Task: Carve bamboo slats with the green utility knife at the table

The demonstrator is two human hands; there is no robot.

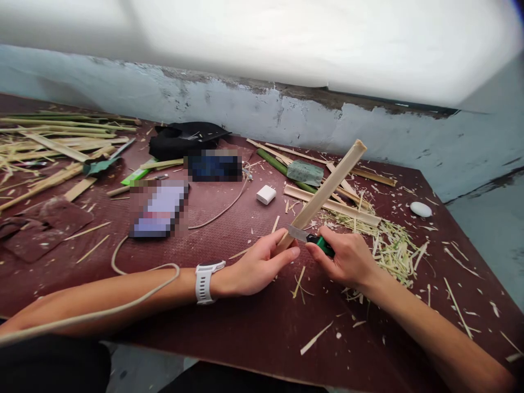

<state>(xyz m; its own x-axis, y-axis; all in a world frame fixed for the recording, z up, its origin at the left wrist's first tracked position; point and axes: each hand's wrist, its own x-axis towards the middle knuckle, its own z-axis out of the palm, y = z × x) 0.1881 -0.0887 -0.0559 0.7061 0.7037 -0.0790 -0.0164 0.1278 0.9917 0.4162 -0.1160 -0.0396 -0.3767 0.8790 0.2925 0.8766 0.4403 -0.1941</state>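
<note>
My left hand (pixel 257 265), with a white watch (pixel 203 284) on its wrist, is closed around the lower end of a bamboo strip (pixel 327 188). The strip slants up and away to the right. In my right hand (pixel 347 256) is a green-handled utility knife (pixel 322 244). Its blade lies against the strip just above my left fingers. Whether the edge has cut into the bamboo, I cannot tell. Thin shavings (pixel 395 251) are heaped beyond and to the right of my right hand.
Bamboo strips (pixel 333 204) and sandpaper (pixel 305 172) lie behind the hands. On the left are more strips (pixel 49 136), a phone (pixel 159 210) with a cable, and a black cap (pixel 186 136). A white charger (pixel 266 195) sits mid-table; a white oval object (pixel 421 209) is at right.
</note>
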